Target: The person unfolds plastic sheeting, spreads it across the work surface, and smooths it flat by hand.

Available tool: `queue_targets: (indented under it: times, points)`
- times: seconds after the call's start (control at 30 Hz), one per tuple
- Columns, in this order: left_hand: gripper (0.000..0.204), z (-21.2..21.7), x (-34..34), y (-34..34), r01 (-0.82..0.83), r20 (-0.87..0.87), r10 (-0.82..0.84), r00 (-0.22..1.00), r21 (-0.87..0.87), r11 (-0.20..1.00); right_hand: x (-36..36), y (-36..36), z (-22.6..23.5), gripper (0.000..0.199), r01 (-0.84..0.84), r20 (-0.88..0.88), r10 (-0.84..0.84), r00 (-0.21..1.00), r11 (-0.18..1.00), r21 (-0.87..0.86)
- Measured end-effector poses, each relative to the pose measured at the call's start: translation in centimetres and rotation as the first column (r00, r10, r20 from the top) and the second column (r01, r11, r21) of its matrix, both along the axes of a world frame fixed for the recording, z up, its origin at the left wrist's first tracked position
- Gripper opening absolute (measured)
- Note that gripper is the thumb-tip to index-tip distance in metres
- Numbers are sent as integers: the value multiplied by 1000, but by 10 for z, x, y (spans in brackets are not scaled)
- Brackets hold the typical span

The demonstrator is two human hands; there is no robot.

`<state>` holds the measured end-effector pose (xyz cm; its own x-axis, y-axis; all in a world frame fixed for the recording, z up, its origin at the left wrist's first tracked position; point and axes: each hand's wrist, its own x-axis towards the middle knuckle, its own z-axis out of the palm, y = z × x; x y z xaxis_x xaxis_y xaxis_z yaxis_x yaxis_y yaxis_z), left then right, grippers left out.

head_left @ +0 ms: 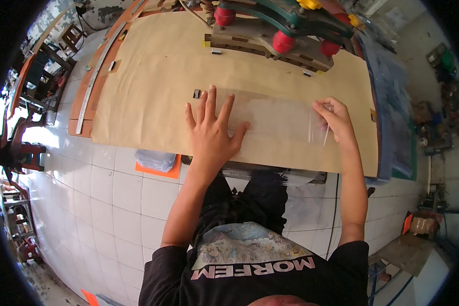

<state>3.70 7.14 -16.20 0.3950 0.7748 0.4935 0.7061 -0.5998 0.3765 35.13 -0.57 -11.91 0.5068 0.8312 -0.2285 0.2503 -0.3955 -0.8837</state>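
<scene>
Since the clear film (275, 120) lies flat on the brown paper (153, 86) covering the table (89, 97), with only two hands keeping it there, my guess is it could creep or wrinkle pretty easily — thin plastic on smooth paper slides if either hand pushes sideways. The right end looks a bit lifted and creased where it's pinched, so a hard tug there might fold or stretch it. From the head view: the left hand (211, 130) is spread flat, fingers fanned, palm pressing down on the film's left part, arm reaching straight forward. The right hand (334, 120) is curled at the film's right edge, fingertips pinching it, wrist bent a little inward. The press (280, 30) with red knobs sits well behind the film — not touching it.
</scene>
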Motion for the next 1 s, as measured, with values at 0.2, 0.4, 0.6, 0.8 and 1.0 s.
queue_targets:
  times: [0.2,0.4,0.6,0.8,1.0]
  points:
    - [64,-8,0,0,-24,-30,23,999,-36,999,-26,15,-7,57,-283,974,37,226,959,29]
    - [81,0,2,2,-34,48,38,998,-83,996,-91,71,-8,62,-528,845,317,430,848,-49]
    - [88,2,3,5,-25,48,30,998,-101,995,-101,87,-7,54,-690,725,500,474,723,-48]
    - [88,0,1,2,-33,11,34,999,-83,996,-95,74,5,54,-689,702,498,508,724,-15]
    - [82,0,4,-1,-50,20,52,998,-85,995,-73,74,20,56,-659,519,700,491,688,-304]
